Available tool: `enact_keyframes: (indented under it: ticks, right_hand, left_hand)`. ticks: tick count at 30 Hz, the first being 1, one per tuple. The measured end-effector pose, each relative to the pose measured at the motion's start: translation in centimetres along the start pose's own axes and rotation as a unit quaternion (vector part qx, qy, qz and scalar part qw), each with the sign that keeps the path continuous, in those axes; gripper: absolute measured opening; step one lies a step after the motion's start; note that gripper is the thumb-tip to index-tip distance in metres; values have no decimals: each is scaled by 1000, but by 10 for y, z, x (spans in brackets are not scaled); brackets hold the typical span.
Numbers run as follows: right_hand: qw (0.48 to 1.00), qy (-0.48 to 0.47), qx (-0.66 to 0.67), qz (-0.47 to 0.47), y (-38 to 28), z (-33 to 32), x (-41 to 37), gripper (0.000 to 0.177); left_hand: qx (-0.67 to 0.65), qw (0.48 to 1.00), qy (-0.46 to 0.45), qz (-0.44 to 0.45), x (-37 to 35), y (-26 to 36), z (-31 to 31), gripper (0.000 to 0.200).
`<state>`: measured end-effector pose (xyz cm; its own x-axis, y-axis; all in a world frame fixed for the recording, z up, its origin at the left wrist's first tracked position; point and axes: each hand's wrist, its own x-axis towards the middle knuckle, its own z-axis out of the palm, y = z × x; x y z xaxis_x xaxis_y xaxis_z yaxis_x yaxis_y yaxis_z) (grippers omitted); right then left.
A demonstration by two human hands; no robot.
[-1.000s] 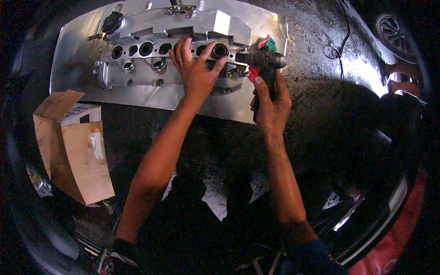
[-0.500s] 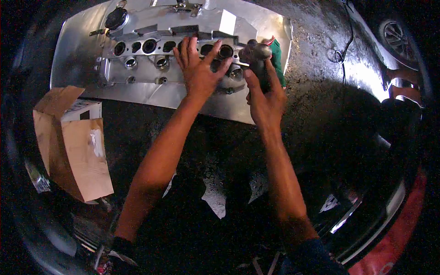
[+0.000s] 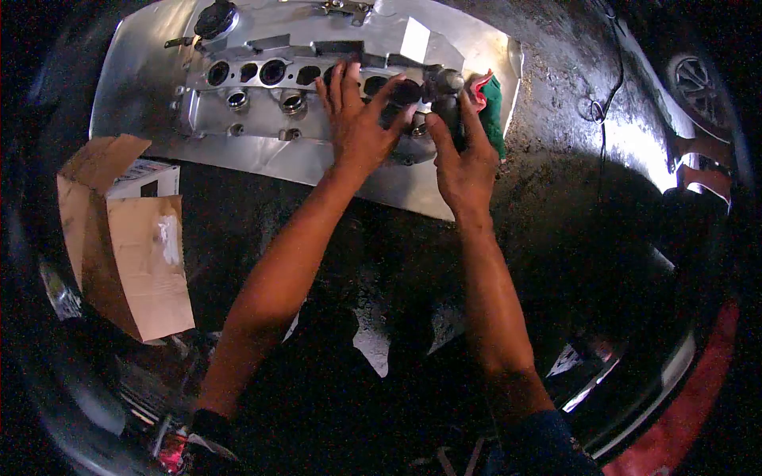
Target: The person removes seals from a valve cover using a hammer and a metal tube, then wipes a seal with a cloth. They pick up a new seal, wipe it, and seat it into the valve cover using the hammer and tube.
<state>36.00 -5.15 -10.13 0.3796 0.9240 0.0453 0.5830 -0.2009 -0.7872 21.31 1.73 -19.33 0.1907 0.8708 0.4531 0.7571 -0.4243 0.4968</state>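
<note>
A silver engine valve cover with several round holes lies on a sheet of shiny metal. My left hand rests flat on the cover's right part, fingers spread around a dark round opening. My right hand grips a dark power tool held upright, its head just right of that opening and close to my left fingertips. A red and green cloth lies behind the tool.
An open cardboard box sits on the dark ground at the left. A thin cable runs over the ground at the upper right. A car wheel and a red car body edge are at the right.
My right hand has turned the tool from lying sideways to upright and brought it left, next to my left fingertips. My left hand has stayed on the cover.
</note>
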Motion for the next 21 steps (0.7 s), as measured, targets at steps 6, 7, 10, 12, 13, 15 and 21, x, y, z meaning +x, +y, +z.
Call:
enact_keyframes:
  ticks: [6,7,10,12,13,15,21]
  right_hand:
    - [998,1,49,31,-11,-5,-3,64]
    - [999,3,36,10,-7,-3,-4,64]
    - [998,-17,-57,-10,-2,5,3,65]
    - [1000,-12,-9,27,-8,1,8,65]
    - [999,-11,15,51,-14,-2,5,65]
    - [996,-8,82,39,-17,-2,0,64]
    - [998,-25,-21,58,-7,1,2,64]
  left_hand:
    - [8,1000,-6,-1,-1,0,1,51]
    - [7,1000,-6,-3,0,1,2,51]
    - [-12,1000,-5,-4,-1,0,-1,50]
    - [-15,1000,5,2,2,-1,0,49]
    - [-18,1000,4,3,0,-1,0,49]
    - [-19,1000,2,0,1,-5,3,49]
    - [-20,1000,-6,5,3,-2,-1,49]
